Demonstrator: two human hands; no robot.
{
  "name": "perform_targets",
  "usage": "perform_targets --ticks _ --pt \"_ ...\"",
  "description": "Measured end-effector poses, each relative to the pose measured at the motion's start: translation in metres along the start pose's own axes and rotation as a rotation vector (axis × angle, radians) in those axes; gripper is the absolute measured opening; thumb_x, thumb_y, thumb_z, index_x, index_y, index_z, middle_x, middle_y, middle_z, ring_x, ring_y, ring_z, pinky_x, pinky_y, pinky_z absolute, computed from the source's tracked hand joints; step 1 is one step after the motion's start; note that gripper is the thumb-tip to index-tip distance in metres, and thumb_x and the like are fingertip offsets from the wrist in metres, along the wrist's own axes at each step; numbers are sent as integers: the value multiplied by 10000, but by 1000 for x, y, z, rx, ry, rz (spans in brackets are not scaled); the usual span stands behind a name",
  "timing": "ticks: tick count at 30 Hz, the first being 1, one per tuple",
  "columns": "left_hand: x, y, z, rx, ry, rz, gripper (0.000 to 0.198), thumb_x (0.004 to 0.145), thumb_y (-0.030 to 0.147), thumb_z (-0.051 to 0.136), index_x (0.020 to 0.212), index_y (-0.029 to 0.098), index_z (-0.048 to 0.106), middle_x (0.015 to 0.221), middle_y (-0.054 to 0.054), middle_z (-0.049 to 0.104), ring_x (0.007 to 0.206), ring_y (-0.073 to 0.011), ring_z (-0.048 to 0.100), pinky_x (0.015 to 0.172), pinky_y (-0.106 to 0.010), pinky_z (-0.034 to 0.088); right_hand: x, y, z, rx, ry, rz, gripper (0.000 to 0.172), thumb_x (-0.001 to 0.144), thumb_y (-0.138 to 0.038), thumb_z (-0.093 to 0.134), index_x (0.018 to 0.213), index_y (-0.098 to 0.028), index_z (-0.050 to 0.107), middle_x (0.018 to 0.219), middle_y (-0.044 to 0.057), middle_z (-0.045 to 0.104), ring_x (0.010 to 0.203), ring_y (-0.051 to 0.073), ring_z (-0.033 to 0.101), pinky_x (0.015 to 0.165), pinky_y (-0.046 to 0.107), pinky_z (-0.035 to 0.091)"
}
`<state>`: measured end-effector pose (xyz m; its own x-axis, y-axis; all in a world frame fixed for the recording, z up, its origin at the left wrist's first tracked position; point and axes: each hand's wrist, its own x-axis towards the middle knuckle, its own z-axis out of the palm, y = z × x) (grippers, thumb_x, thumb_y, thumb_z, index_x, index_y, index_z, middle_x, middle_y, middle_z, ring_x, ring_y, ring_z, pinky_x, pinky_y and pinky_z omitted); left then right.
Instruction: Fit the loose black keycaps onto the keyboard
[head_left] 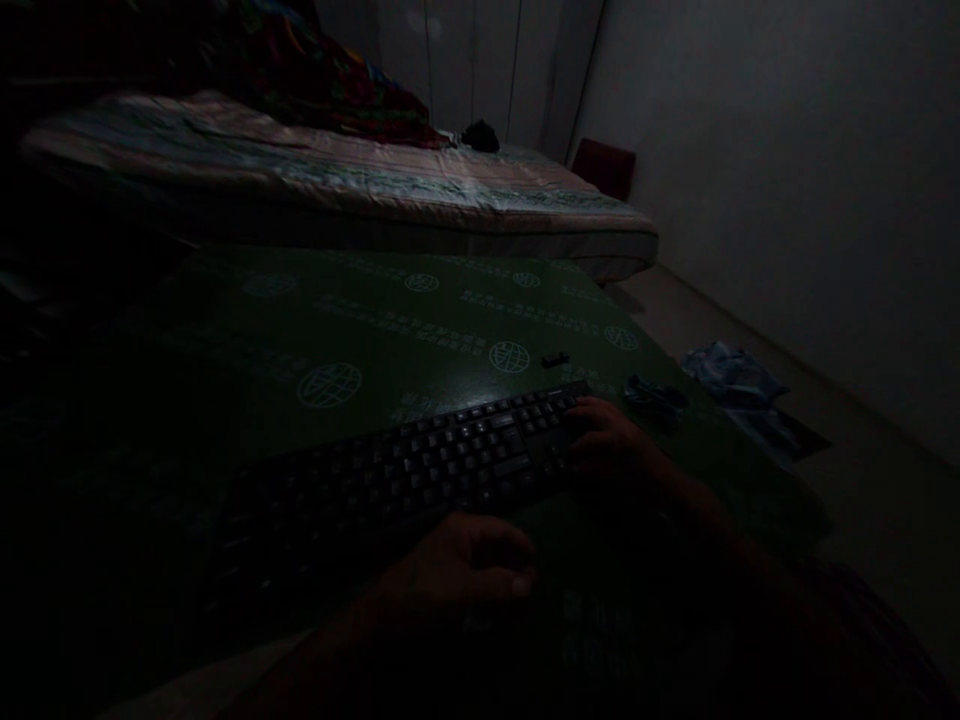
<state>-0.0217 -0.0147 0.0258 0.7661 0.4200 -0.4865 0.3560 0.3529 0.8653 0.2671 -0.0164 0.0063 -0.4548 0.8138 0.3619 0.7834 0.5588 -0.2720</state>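
Observation:
A black keyboard [420, 465] lies slantwise on a dark green mat [352, 330] printed with pale globe marks. My right hand [609, 440] rests on the keyboard's right end. Its fingers are bent loosely over the number keys and hold nothing. My left hand [459, 560] sits on the mat just in front of the keyboard's near edge. It is curled into a loose fist with the thumb pointing right. The room is very dark, so I cannot see whether anything is inside that fist.
A small dark object [555, 359] and a dark crumpled thing [654, 395] lie on the mat beyond my right hand. A low mattress [390, 190] with bunched bedding runs along the back. Bluish cloth [731, 375] lies on the floor by the right wall.

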Motion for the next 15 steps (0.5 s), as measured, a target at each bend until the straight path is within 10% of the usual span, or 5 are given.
perform_targets --ticks 15 --pt "-1 -1 1 1 -16 8 364 625 337 728 933 153 670 949 -62 705 904 -211 629 814 -321 462 4 -2 -2 -4 -7 -51 76 757 -223 673 822 -195 702 1154 117 590 1184 304 486 915 489 464"
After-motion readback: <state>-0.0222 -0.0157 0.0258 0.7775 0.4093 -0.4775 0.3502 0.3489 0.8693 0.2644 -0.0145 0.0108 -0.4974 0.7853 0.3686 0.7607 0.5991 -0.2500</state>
